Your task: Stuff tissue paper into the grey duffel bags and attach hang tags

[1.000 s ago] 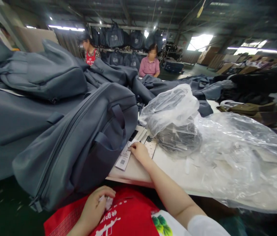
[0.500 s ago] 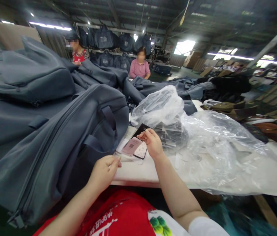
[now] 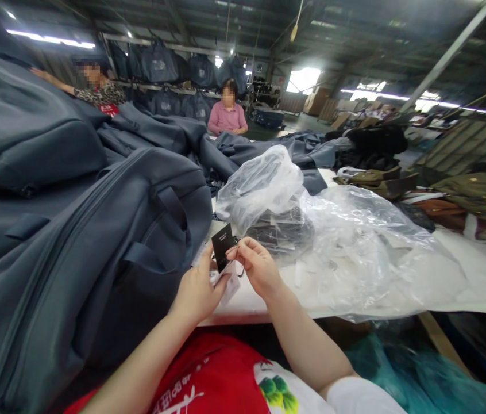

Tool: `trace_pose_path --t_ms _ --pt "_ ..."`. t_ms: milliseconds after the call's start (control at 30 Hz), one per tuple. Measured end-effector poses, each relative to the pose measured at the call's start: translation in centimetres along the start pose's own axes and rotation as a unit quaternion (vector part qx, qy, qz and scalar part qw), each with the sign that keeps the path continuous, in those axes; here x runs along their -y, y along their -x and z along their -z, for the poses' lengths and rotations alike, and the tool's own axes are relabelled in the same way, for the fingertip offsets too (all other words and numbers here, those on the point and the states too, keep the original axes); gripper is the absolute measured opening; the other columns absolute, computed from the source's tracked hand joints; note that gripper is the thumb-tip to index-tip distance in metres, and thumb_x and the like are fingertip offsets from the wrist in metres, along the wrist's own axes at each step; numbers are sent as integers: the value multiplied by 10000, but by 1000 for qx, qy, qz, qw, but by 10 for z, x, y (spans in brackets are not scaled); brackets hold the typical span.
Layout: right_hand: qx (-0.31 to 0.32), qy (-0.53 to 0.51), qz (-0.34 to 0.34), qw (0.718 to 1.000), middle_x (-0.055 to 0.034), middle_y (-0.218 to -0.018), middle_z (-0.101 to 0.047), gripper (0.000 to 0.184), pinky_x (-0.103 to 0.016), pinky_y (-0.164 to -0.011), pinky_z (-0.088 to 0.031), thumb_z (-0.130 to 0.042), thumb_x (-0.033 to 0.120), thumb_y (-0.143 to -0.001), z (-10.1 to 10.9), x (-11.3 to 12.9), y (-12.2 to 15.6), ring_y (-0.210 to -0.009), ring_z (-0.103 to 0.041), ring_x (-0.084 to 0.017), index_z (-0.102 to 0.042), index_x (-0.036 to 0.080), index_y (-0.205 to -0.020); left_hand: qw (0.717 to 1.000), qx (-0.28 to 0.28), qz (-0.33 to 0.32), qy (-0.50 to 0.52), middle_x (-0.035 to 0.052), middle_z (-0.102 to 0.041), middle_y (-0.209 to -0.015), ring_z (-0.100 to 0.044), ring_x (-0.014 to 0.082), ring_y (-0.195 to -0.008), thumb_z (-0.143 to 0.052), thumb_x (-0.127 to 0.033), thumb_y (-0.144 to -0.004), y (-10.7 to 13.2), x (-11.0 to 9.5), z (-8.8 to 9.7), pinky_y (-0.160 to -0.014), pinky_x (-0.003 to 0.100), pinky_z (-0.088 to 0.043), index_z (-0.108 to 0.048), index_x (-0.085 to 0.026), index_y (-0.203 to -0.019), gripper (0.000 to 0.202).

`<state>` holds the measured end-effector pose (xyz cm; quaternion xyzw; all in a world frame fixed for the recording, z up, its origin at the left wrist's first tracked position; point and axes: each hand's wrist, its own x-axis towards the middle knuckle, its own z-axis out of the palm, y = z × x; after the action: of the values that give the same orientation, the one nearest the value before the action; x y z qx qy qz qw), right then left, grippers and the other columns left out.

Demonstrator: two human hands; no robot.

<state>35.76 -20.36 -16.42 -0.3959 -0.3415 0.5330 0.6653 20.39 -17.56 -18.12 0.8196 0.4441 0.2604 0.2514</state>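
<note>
Both my hands meet just above the near edge of the white table (image 3: 462,270). My left hand (image 3: 197,290) pinches a small black hang tag (image 3: 222,246) held upright, with paler cards beneath it. My right hand (image 3: 258,267) is closed in a pinch at the tag's right edge, on something thin that I cannot make out. A large grey-blue bag (image 3: 83,259) with a long zipper lies right beside my left hand. Behind my hands a clear plastic bag (image 3: 269,195) holds a dark stack of more tags.
Several grey-blue bags are piled at the left and back. Crumpled clear plastic sheeting (image 3: 367,253) covers the table to the right. Olive and brown items (image 3: 475,195) lie at the far right. Two people (image 3: 227,112) sit at the far side.
My left hand rose from my lap to the table edge and joined my right hand. My right hand lifted the tags off the table; the black tag now stands upright between both hands.
</note>
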Motion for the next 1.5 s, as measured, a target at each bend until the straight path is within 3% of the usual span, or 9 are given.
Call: trace_pose_path --t_ms 233,333,500,733,1000,1133,1233,1400,1500 --pt "-50 76 -27 996 17 -623 -633 319 -184 -475 -350 -681 454 -758 5 -17 -5 -476 -445 -57 -532 176 -709 996 -32 -87 19 149 -666 -1199 -679 261 -1013 -555 -303 -863 15 22 -3 -847 381 -540 21 -180 -1506 872" --pt "-31 73 -58 995 11 -681 -655 376 -176 -376 -259 -644 527 -765 1 -22 -2 -386 -419 -39 -503 180 -739 996 -30 -83 15 145 -632 -1259 -668 248 -1039 -529 -311 -885 16 21 1 -862 364 -539 -90 -210 -1509 770" --pt "3 70 -80 994 45 -633 -609 410 -182 -356 -323 -604 584 -775 -2 -31 4 -375 -512 -73 -469 197 -783 993 8 -119 18 79 -645 -1248 -641 202 -1085 -472 -280 -915 14 17 7 -939 331 -504 -472 -237 -1349 437" --pt "-15 78 -63 995 73 -481 -495 341 -177 -343 -219 -614 494 -779 3 -23 1 -373 -339 -55 -455 198 -717 999 25 -27 9 156 -514 -1399 -536 294 -1235 -825 -354 -577 17 19 10 -1036 410 -450 -362 -137 -1407 974" --pt "86 39 -111 989 95 -428 -352 312 -207 -428 -148 -649 400 -762 10 -10 0 -401 -233 -45 -439 186 -675 999 53 -11 2 93 -652 -1229 -622 253 -1099 -595 -166 -739 17 22 13 -983 380 -474 -562 -166 -1242 504" --pt "201 93 -145 964 109 -440 -320 332 -207 -431 -133 -627 452 -796 12 -9 3 -403 -193 -45 -449 186 -706 988 124 -12 95 67 -717 -1096 -655 227 -1008 -575 -216 -771 13 19 22 -927 324 -485 -686 -177 -1085 336" --pt "243 229 -57 941 63 -535 -443 288 -192 -472 -253 -608 416 -821 10 -6 7 -481 -341 -61 -505 167 -718 952 234 10 197 57 -742 -979 -663 222 -937 -597 -285 -774 9 21 31 -860 287 -491 -731 -156 -972 271" --pt "356 439 55 823 29 -647 -569 177 -184 -572 -358 -571 297 -862 3 3 11 -604 -499 -81 -621 156 -767 888 362 89 268 7 -680 -759 -587 163 -695 -680 -439 -707 4 39 40 -623 229 -454 -717 -137 -894 357" --pt "365 496 100 781 31 -651 -594 129 -176 -576 -359 -577 247 -853 -2 3 12 -595 -519 -79 -641 164 -778 857 396 127 304 -22 -599 -670 -504 116 -601 -705 -397 -662 4 47 35 -571 214 -407 -688 -130 -828 314"
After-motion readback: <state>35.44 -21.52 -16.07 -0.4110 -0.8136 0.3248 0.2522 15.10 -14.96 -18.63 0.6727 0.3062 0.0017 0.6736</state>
